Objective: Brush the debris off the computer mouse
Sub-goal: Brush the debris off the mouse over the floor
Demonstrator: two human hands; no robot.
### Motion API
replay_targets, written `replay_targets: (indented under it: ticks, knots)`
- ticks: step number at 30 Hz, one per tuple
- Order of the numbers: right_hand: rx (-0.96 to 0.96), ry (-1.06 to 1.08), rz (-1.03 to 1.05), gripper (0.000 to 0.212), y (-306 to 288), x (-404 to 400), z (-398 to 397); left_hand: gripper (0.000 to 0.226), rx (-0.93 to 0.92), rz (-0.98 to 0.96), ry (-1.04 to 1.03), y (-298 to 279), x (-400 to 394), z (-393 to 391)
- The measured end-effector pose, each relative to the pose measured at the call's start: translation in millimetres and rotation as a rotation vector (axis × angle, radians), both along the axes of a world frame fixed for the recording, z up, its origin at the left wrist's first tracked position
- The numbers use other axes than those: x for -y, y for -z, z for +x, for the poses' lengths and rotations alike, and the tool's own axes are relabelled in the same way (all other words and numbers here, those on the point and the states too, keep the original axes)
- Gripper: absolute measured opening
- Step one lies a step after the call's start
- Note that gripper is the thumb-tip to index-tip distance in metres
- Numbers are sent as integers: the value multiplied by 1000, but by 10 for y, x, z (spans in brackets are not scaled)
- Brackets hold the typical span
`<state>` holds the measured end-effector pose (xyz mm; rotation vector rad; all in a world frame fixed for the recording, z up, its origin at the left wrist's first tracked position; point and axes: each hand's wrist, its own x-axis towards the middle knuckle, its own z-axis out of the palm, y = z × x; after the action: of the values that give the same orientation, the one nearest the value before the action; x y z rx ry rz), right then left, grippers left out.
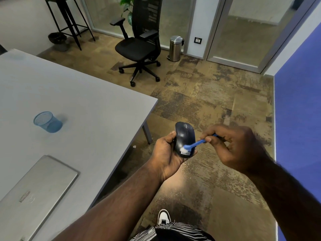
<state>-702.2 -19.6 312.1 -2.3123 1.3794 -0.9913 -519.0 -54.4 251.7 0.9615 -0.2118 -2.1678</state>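
Observation:
A dark computer mouse [184, 134] is held above the floor, just off the right edge of the table, top side up, with a white label at its near end. My left hand [165, 154] cups it from below and the left. My right hand [232, 146] pinches the handle of a small blue brush [196, 144]. The brush's white bristles rest on the mouse's near end, just above the label. A pale scatter of fine specks lies on the carpet under the hands.
A grey table [83, 105] fills the left, with a blue mesh cup [47, 122] and a closed silver laptop [34, 186] on it. Farther back stand a black office chair [139, 46], a steel bin [175, 48] and a tall stool [69, 20]. A blue wall [298, 119] is at the right.

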Motion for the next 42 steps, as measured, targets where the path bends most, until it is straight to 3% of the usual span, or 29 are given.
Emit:
replay_targets:
  ticks: [5, 10, 14, 19, 24, 30, 34, 42]
  knots:
    - [46, 110, -80, 17, 37, 3, 8, 43, 16, -12, 9, -5, 15, -7]
    - [-31, 5, -32, 17, 45, -35, 126, 42, 4, -29, 11, 9, -2, -6]
    - [-16, 110, -112, 17, 19, -9, 108, 42, 8, -23, 10, 2, 5, 1]
    - [-74, -62, -25, 18, 39, -66, 142, 43, 3, -24, -2, 13, 1, 16]
    - [33, 189, -158, 17, 77, -37, 34, 44, 3, -1, -9, 6, 27, 36]
    - [152, 301, -180, 16, 116, -50, -30, 44, -42, -11, 10, 15, 9, 45]
    - [241, 256, -148, 16, 59, -72, 29, 44, -67, -27, 17, 6, 9, 21]
    - [182, 156, -102, 15, -13, -77, 90, 62, -98, -52, 42, -42, -9, 23]
